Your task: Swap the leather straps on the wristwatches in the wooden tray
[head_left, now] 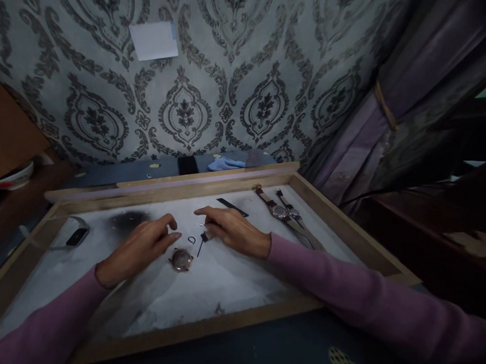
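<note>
At far left, a black-faced rectangular watch with a pale strap (77,237) is lying inside the wooden-rimmed tray (200,324). The left hand (138,248) is hovering beside it, thumb and forefinger standing slightly apart, with nothing visible between them. Just beyond those fingertips, a round metal watch case (181,260) is resting on the white surface; it is likely proving light, rigid and smooth, its glass prone to scratching, so the opposite rim edges are offering the safest hold. A small dark curved piece (191,240) is lying nearby, probably easy to lose. The right hand (233,231) is reaching over a thin dark piece (201,245), forefinger extending, the others curling; whether they are gripping anything, I cannot tell. Further right, a brown-strapped round watch (279,211) is lying.
</note>
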`<state>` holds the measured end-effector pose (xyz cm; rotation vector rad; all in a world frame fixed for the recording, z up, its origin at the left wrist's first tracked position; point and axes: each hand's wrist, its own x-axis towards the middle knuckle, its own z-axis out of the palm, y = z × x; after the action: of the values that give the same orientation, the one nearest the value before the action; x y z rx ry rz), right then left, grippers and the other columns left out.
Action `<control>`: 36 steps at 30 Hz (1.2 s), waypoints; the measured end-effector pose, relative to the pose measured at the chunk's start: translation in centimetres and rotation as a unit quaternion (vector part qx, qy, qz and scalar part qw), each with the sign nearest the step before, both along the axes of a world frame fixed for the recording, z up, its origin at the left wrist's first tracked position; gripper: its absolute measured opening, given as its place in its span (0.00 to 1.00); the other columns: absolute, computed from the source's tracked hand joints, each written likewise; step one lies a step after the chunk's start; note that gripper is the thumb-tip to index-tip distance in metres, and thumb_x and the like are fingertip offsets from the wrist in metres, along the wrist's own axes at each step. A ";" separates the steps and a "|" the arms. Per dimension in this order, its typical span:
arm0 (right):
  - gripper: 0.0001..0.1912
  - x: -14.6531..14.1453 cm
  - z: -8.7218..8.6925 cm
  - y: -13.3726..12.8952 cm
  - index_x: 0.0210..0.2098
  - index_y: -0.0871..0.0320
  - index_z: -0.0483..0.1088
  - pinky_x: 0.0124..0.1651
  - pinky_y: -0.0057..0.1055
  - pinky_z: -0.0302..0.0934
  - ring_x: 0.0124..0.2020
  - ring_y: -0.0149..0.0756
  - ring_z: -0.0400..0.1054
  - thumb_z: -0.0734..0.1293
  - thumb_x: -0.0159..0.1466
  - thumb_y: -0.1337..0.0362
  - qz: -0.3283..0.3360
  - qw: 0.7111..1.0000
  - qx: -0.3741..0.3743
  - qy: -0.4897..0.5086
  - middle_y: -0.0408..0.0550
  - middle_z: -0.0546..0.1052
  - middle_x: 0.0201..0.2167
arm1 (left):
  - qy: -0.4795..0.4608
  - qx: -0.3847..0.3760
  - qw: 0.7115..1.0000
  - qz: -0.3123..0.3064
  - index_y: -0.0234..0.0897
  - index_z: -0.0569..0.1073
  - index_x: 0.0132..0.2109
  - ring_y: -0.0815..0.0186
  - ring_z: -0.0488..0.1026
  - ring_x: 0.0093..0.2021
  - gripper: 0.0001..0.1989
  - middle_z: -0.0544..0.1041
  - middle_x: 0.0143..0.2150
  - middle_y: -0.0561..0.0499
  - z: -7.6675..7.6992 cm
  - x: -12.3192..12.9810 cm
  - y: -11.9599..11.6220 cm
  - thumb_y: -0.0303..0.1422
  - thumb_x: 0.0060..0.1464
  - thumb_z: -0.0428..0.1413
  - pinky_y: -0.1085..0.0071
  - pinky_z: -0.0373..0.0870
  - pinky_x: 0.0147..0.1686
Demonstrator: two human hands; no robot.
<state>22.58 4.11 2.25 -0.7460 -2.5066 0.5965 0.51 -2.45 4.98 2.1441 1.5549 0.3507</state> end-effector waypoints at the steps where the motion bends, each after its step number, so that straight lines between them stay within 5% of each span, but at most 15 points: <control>1: 0.20 -0.2 0.1 -0.2 0.55 0.63 0.63 0.40 0.30 0.60 0.34 0.34 0.69 0.60 0.63 0.75 0.008 1.000 -0.012 0.007 0.48 0.76 0.33 | -0.002 0.043 0.999 0.002 0.38 0.65 0.42 0.66 0.66 0.26 0.10 0.69 0.24 0.57 0.0 0.2 0.0 0.39 0.62 0.46 0.71 0.58 0.28; 5: 0.24 -1.3 0.5 -1.0 0.58 0.61 0.58 0.38 0.28 0.60 0.30 0.32 0.68 0.61 0.63 0.75 0.030 0.996 -0.058 0.056 0.43 0.75 0.29 | -0.002 0.130 0.990 -0.053 0.36 0.68 0.41 0.62 0.71 0.37 0.08 0.74 0.37 0.48 -0.2 1.2 -0.1 0.33 0.62 0.46 0.68 0.63 0.38; 10: 0.23 -2.2 0.6 -1.9 0.57 0.61 0.59 0.34 0.25 0.60 0.26 0.29 0.68 0.61 0.63 0.74 0.021 0.987 -0.131 0.086 0.40 0.74 0.26 | 0.045 0.121 0.989 -0.065 0.36 0.71 0.37 0.61 0.73 0.35 0.11 0.76 0.34 0.48 -0.8 1.5 -0.3 0.31 0.63 0.44 0.68 0.62 0.35; 13: 0.20 -1.4 1.0 -1.5 0.55 0.60 0.63 0.38 0.26 0.61 0.31 0.30 0.70 0.63 0.64 0.72 -0.019 0.995 -0.078 0.053 0.44 0.78 0.32 | 0.085 0.095 0.991 -0.037 0.37 0.71 0.38 0.61 0.74 0.32 0.12 0.77 0.31 0.50 -0.8 1.1 -0.1 0.32 0.64 0.44 0.68 0.61 0.33; 16: 0.12 0.8 1.6 -0.2 0.48 0.60 0.69 0.43 0.27 0.60 0.40 0.33 0.71 0.62 0.65 0.70 -0.131 0.991 0.000 -0.014 0.50 0.78 0.40 | 0.176 0.095 0.980 0.013 0.38 0.72 0.40 0.57 0.75 0.36 0.12 0.79 0.35 0.47 -0.8 0.6 0.2 0.32 0.63 0.44 0.67 0.61 0.33; 22: 0.08 5.9 1.0 2.1 0.38 0.65 0.74 0.40 0.30 0.58 0.39 0.40 0.71 0.63 0.63 0.71 -0.266 0.956 0.017 -0.123 0.56 0.77 0.38 | 0.301 0.089 0.948 0.053 0.37 0.72 0.39 0.54 0.76 0.38 0.14 0.79 0.36 0.43 -0.9 0.1 0.4 0.32 0.64 0.41 0.67 0.61 0.31; 27: 0.10 6.3 0.0 2.0 0.43 0.60 0.73 0.38 0.28 0.57 0.41 0.38 0.70 0.66 0.63 0.64 -0.287 0.940 0.012 -0.184 0.53 0.75 0.43 | 0.300 0.094 0.948 0.049 0.38 0.71 0.37 0.56 0.75 0.42 0.12 0.78 0.39 0.45 -0.9 0.3 0.3 0.31 0.63 0.43 0.68 0.63 0.33; 36: 0.12 5.7 0.4 1.9 0.43 0.64 0.73 0.41 0.34 0.60 0.41 0.43 0.71 0.60 0.64 0.70 -0.265 0.945 0.030 -0.187 0.60 0.75 0.43 | 0.271 0.089 0.957 0.060 0.37 0.70 0.40 0.58 0.75 0.44 0.08 0.77 0.43 0.44 -0.9 0.6 0.3 0.31 0.62 0.46 0.67 0.67 0.39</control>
<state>28.24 5.98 2.63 -1.5603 -2.4608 0.1962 1.14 -2.15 4.12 2.4255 2.0194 -0.0793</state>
